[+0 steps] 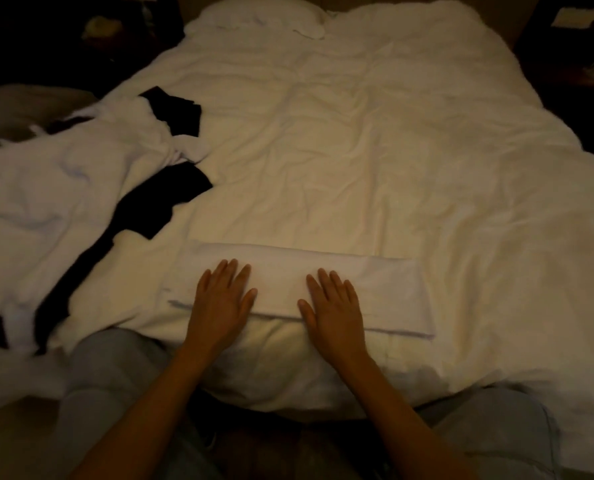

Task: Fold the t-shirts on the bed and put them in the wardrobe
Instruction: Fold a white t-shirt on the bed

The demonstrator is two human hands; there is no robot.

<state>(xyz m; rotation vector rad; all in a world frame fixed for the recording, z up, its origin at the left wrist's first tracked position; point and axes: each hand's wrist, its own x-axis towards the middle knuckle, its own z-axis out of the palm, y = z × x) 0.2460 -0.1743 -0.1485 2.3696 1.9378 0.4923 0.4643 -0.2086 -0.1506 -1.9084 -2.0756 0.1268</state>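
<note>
A white t-shirt, folded into a long flat strip, lies across the near edge of the bed. My left hand presses flat on its left part with fingers straight. Palm down, my right hand rests on the strip's middle, fingers spread. To the left lies a loose heap of white garments mixed with black t-shirts, unfolded. The wardrobe is out of sight.
A white pillow sits at the head of the bed. Dark nightstands stand at both far corners. My knees in grey trousers press against the bed's near edge. The duvet is wrinkled and bare across the middle and right.
</note>
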